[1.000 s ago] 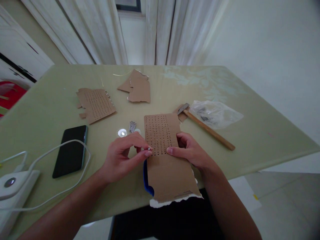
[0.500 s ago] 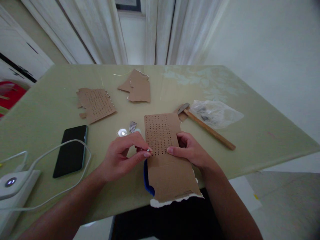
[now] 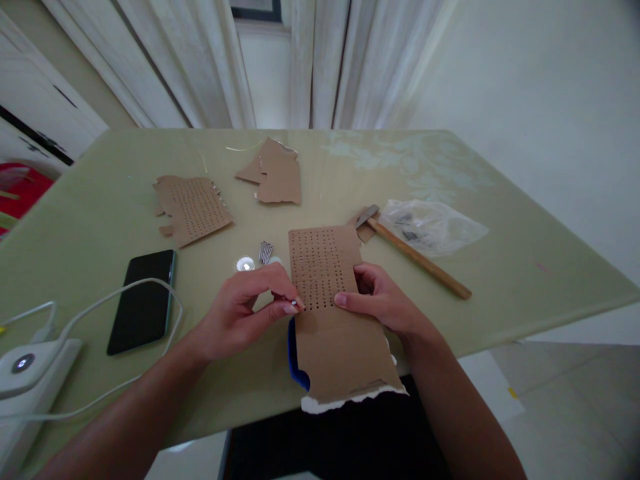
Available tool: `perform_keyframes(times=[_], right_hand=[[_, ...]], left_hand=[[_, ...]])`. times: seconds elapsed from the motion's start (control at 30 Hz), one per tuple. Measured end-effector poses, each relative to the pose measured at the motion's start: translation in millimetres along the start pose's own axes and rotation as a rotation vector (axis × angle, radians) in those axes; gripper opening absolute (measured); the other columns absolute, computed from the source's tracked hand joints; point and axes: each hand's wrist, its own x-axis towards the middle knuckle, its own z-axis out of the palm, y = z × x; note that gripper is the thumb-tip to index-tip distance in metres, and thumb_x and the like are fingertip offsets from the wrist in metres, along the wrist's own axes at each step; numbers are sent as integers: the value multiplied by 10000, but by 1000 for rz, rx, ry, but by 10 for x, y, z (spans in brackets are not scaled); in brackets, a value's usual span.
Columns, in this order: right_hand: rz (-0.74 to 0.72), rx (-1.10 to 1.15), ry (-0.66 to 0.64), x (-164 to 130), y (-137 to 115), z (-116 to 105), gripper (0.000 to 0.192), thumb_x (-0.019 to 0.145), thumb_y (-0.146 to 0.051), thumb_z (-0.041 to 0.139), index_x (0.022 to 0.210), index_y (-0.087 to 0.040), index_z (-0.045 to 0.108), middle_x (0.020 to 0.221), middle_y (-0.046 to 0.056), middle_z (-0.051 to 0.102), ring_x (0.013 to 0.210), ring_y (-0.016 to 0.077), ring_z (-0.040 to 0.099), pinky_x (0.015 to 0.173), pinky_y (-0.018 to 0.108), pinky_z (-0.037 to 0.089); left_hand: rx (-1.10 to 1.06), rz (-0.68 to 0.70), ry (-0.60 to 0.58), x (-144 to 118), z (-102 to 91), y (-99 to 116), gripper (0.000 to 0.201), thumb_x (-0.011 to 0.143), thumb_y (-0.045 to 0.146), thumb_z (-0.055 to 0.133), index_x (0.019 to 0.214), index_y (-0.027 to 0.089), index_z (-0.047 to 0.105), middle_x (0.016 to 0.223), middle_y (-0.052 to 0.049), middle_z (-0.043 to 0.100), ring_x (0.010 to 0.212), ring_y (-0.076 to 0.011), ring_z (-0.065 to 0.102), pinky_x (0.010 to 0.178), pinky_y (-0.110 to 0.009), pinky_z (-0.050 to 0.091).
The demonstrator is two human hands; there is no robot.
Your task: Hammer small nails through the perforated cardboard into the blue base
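A brown piece of cardboard (image 3: 345, 350) with rows of punched holes lies before me, its torn white lower edge reaching past the table's front. My right hand (image 3: 383, 303) grips its right side, thumb on top near the holes and fingers beneath. At the left edge, by the lowest row of holes, my left hand (image 3: 250, 307) pinches a nail (image 3: 294, 303). Only the nail's small shiny head shows between thumb and forefinger; where its point sits is hidden. Several more nails (image 3: 265, 252) lie together just beyond that hand, beside a shiny round disc (image 3: 245, 265).
A wooden-handled hammer (image 3: 420, 257) and a clear plastic bag (image 3: 435, 227) lie at the right. Another perforated cardboard piece (image 3: 197, 210) and torn cardboard scraps (image 3: 280, 173) are farther back. Left are a phone (image 3: 143, 303), cable and power strip (image 3: 45, 380). Something blue (image 3: 294, 360) shows under the cardboard.
The nail's head has tilted slightly left and down between my left fingertips. My right hand and the cardboard keep nearly the same place.
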Motion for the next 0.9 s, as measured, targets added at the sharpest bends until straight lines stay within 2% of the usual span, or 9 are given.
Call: perform_keyframes(times=[0.33,0.9], right_hand=[[9,-20,2,-2,-8,4,397,797,-389,977,1094,-187,809,1084,80,857,924,215,810,812,328,661],[-7,-29,11,2,4,-5,395,800,-396,979,1091,-187,812,1121,87,853,957,225,807,836,338,658]], left_hand=[[-3,6,-75,48,-57,33,121,1059,237,720,1004,223,827,846,-73,806,769,-187,744,706,-284,584],[0,43,-133,44,-103,29,148,1036,130,717,1060,238,816,898,-67,824,810,-180,760,752,-281,597]])
